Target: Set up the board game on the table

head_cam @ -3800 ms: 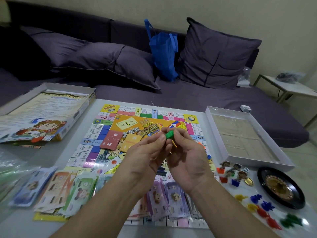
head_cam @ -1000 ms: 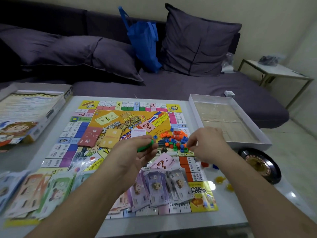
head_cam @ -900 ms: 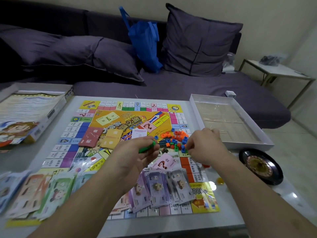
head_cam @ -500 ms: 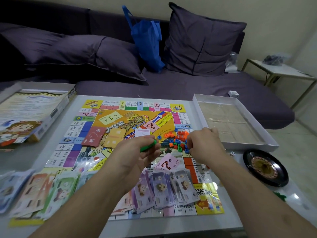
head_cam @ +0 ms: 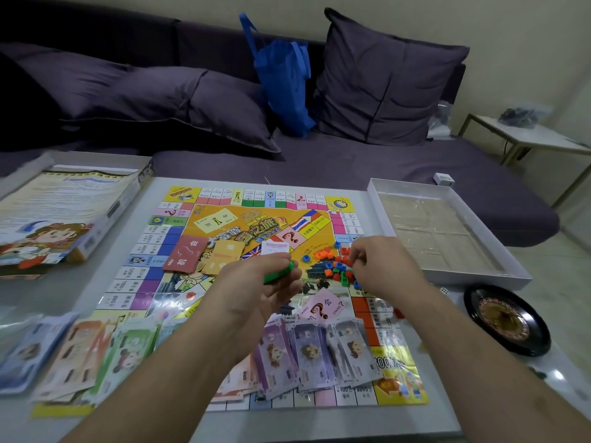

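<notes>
White counter [head_cam: 499,378] carries the game board [head_cam: 256,219], with purple paper money [head_cam: 307,353] nearest, just below both grips. Above it, the left hand [head_cam: 259,286] has its fingers curled round a green stick of pieces [head_cam: 279,274]. Just right of that grip, the right hand [head_cam: 383,266] pinches into the pile of small coloured pieces [head_cam: 332,260]; what it holds is hidden. Farther right lies the open box tray [head_cam: 447,276].

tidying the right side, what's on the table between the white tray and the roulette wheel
In the head view, one small white die lies on the table between the tray and the wheel; the rest is bare.
</notes>
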`<act>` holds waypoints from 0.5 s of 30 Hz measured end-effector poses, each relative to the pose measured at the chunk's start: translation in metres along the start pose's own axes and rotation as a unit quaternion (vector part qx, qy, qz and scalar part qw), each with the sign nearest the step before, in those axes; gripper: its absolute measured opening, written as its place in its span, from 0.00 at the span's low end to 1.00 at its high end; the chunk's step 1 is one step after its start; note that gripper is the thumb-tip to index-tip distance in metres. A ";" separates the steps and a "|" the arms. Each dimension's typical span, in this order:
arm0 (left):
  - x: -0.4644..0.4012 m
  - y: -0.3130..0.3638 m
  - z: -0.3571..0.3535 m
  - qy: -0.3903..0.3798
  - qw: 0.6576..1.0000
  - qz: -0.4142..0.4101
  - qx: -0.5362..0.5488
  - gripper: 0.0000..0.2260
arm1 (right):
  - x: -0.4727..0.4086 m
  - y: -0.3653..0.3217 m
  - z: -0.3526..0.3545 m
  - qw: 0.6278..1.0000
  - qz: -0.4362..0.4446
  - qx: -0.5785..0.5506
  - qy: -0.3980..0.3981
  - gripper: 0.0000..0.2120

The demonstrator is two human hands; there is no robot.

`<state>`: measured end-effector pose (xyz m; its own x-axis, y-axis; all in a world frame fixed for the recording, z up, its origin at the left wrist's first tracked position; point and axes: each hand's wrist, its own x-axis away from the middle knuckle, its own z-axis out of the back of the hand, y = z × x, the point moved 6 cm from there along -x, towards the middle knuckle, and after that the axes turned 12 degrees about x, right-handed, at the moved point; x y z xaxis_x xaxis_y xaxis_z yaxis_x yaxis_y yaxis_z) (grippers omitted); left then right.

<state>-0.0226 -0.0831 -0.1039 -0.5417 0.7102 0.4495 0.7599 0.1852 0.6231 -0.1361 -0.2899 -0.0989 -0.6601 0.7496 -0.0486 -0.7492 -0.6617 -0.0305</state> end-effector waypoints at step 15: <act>-0.002 0.006 0.004 -0.015 1.000 -0.004 0.010 0.06 | -0.017 -0.006 -0.022 0.997 -0.011 0.066 -0.042 0.07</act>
<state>-0.0152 -0.0809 -0.1034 -0.5371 0.7291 0.4241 0.7628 0.2053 0.6131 -0.1192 -0.2989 -0.1197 -0.6411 0.7667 0.0339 -0.7610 -0.6409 0.1006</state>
